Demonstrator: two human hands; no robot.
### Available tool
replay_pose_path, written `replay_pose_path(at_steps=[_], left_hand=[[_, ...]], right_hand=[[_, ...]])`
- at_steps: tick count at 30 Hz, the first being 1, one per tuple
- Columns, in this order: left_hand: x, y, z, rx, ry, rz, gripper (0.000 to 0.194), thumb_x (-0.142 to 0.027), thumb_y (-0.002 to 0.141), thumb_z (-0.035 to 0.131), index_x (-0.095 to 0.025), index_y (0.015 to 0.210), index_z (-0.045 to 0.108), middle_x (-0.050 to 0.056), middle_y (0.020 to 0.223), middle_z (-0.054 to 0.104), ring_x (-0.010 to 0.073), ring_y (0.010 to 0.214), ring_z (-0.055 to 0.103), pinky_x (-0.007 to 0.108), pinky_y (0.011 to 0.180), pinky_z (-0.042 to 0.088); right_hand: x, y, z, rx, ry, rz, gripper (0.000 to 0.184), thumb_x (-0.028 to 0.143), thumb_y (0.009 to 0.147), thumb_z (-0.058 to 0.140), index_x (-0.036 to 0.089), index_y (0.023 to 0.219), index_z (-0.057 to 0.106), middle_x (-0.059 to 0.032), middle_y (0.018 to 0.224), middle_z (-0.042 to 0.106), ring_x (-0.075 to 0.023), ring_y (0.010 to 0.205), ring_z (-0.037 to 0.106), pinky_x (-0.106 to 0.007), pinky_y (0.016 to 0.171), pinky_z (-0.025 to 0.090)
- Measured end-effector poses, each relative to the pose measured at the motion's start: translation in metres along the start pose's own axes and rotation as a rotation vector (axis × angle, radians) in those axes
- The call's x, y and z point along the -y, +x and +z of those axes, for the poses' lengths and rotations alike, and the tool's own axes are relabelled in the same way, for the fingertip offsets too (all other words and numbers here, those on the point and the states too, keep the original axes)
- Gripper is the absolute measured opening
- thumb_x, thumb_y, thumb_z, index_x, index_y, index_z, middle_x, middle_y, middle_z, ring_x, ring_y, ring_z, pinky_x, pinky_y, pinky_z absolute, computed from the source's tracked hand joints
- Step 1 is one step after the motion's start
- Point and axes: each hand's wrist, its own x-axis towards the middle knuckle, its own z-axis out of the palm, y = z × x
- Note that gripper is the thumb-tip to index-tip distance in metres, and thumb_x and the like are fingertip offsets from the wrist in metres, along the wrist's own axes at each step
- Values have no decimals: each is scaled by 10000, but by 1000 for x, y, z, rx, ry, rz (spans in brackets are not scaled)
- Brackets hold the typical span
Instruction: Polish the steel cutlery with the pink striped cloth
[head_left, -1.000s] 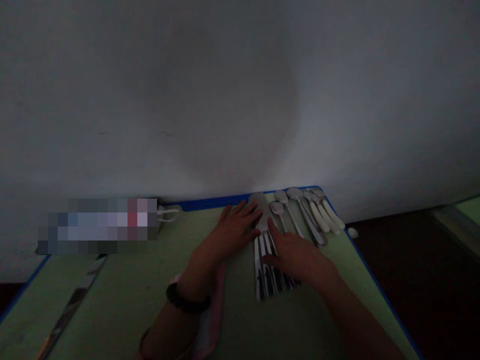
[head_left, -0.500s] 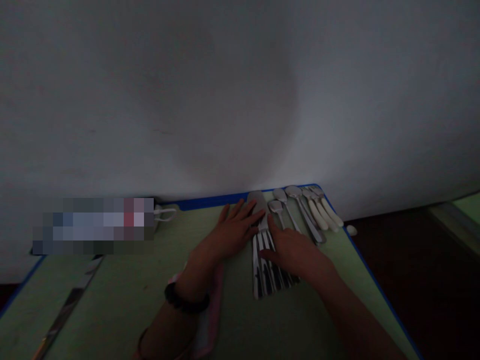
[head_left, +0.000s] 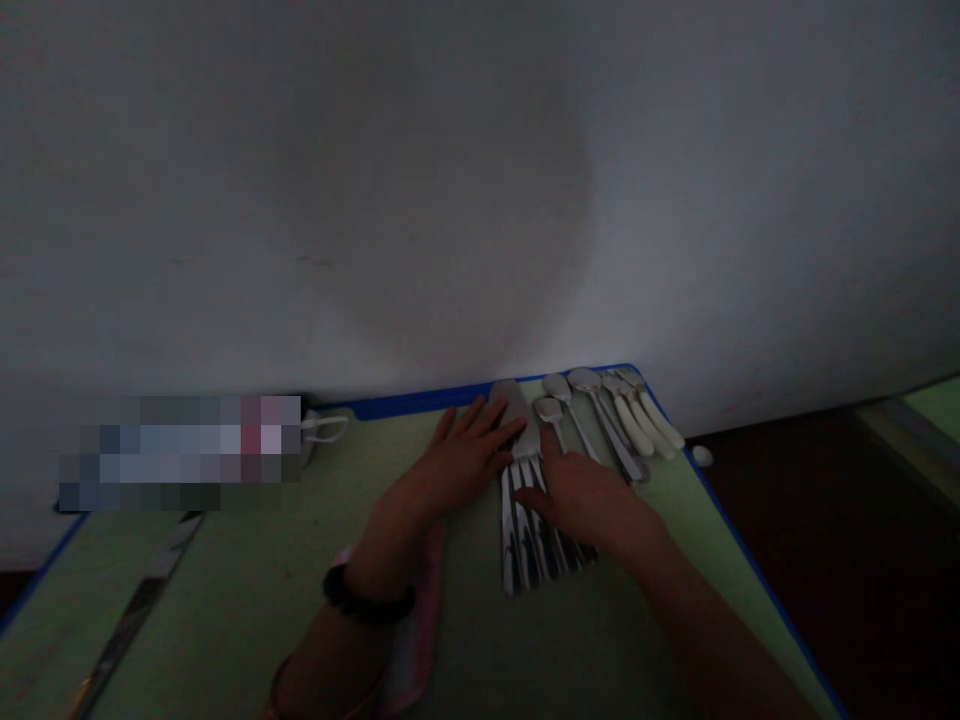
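Fanned cutlery (head_left: 528, 540) | left hand (head_left: 463, 468) spreads fingers at its upper left | right hand (head_left: 592, 496) covers its right, thumb, forefinger parted

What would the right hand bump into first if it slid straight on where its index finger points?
The right hand would most likely meet the flat metal piece just ahead, up and to the left; depth is unclear in this dim picture, so they may be touching.
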Motion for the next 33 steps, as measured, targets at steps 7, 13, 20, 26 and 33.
replay_pose_path(at_steps=[7, 13, 20, 26, 33], left_hand=[[-2, -1, -3, 12, 22, -1, 470, -380, 959, 346, -360, 1419, 256, 2, 1536, 156, 276, 1400, 109, 514, 1102, 155], [-1, -1, -3, 10, -13, 9, 471, -407, 956, 334, -361, 1418, 255, -1, 1538, 140, 274, 1401, 98, 514, 1101, 143], [3, -4, -11, -14, -89, 37, 500, -373, 941, 368, -276, 1422, 269, 53, 1530, 177, 234, 1390, 179, 427, 1109, 196], [-1, -37, -29, -65, -85, 6, 495, -259, 933, 349, -118, 1403, 292, 126, 1489, 285, 189, 1359, 272, 318, 1107, 231], [14, -136, -71, -127, -50, -147, 302, -281, 938, 296, -168, 1016, 565, 94, 1099, 609, 194, 1011, 572, 324, 912, 420]], right_hand=[[-2, 1, -1, 8, -15, -33, 778, 419, 833, 507, 48, 1427, 168, -252, 1073, 635, -338, 999, 614, -408, 770, 455], [-6, -3, -14, 38, -26, -48, 756, 429, 835, 492, 58, 1423, 197, -242, 1105, 620, -338, 1026, 599, -419, 797, 446], [-7, -10, -26, -53, -94, -71, 545, 425, 885, 411, 123, 1337, 378, -195, 1069, 639, -307, 995, 609, -387, 798, 432], [4, -22, -29, -89, -81, -180, 541, 416, 877, 430, 159, 1350, 376, -153, 1076, 644, -273, 1002, 602, -375, 826, 421], [48, -39, -13, -168, 21, -386, 525, 419, 885, 412, 175, 1350, 396, -138, 1232, 547, -241, 1090, 548, -359, 915, 393]])
